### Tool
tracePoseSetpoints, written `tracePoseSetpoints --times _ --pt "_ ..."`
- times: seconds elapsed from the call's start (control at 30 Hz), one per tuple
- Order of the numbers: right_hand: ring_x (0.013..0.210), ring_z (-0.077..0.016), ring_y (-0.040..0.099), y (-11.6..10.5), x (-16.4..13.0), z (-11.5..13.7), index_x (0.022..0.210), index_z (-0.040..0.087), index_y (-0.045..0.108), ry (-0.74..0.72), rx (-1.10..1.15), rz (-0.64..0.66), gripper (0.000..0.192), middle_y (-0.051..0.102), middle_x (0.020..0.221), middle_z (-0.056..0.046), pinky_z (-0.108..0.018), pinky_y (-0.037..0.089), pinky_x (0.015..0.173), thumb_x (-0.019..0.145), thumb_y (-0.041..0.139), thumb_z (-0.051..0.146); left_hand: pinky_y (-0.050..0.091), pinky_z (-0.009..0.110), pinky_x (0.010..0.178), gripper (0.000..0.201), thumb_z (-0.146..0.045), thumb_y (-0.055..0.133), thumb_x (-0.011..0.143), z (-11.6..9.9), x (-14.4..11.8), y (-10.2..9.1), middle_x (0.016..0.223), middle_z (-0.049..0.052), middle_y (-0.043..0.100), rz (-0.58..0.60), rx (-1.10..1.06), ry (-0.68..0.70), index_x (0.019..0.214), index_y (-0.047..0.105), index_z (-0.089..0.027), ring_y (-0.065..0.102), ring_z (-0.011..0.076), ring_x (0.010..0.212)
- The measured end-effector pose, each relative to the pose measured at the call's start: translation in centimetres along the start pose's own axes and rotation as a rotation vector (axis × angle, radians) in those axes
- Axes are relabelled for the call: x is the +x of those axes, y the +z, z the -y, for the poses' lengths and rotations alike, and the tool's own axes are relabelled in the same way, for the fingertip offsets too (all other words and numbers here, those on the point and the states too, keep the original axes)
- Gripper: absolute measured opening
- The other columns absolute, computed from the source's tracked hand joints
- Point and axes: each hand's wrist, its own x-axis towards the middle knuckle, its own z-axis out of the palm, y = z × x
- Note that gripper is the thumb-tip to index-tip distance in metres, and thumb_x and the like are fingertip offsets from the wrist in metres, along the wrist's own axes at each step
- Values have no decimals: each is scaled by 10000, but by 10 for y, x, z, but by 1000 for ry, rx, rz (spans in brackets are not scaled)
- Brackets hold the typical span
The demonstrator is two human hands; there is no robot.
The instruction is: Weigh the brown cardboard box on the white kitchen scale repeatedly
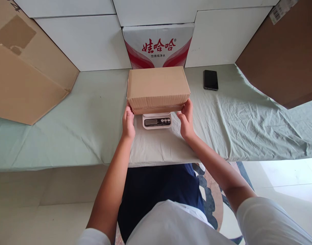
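A closed cardboard box [158, 89] sits on a small digital scale [156, 121] on the cloth-covered table [89, 115]. The left hand [128, 123] and right hand [186, 119] touch its near corners. A black phone [210, 79] lies to the right.
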Motion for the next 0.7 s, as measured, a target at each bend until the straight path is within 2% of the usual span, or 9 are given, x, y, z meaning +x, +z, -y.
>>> tracePoseSetpoints --times 0.13,0.27,0.43,0.7 --pt "1494 -331 449 -2 1 1 1514 412 353 -29 40 5 686 443 1617 -45 -602 389 1269 893 525 649 282 433 1343 897 -912 429 848 1 0 0 1738 54 407 -46 -38 -15 1544 521 -354 322 278 1646" --pt "1512 -339 432 -2 3 -2 1507 416 384 -48 90 -3 690 448 1621 -34 -623 360 1286 888 571 655 297 444 1336 931 -914 449 837 0 -1 0 1722 85 431 -53 -57 -20 1552 523 -323 335 295 1640" --pt "1522 -338 432 -3 3 -7 1500 434 392 -44 138 -16 687 440 1633 -21 -641 353 1298 887 608 654 312 431 1330 878 -895 450 855 0 -1 0 1722 44 436 -30 -55 -6 1549 525 -363 344 285 1637" --pt "1532 -327 433 -5 3 -6 1507 430 383 -36 154 -10 679 441 1644 -25 -645 361 1300 900 611 630 295 444 1336 909 -916 423 845 4 0 -1 1740 57 401 -56 -49 -15 1557 516 -359 327 286 1643"
